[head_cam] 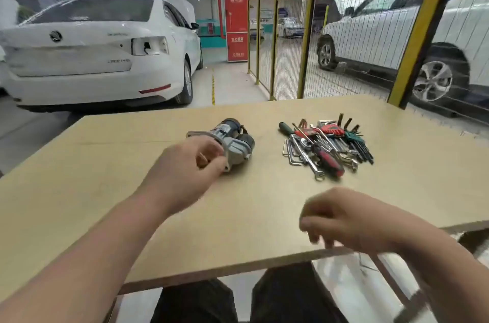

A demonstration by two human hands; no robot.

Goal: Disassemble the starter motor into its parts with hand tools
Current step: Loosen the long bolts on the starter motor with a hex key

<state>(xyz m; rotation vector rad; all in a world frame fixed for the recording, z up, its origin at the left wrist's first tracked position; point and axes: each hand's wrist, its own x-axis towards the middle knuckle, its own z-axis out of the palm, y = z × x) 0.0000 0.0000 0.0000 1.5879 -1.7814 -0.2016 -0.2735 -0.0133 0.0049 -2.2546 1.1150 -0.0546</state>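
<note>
The grey starter motor [232,141] lies on its side near the middle of the tan table [105,177]. My left hand [185,166] is at its near flange, with fingers and thumb curled onto the flange edge. My right hand [344,216] hovers blurred over the table's front edge, fingers loosely curled downward and holding nothing. A pile of hand tools [328,145] lies right of the motor: a green-handled screwdriver, a red-and-black screwdriver, hex keys, wrenches.
The table's front edge runs just under my right hand, with my dark-trousered legs below it. A yellow-framed wire fence [304,39] stands behind the table. White cars are parked beyond it on both sides.
</note>
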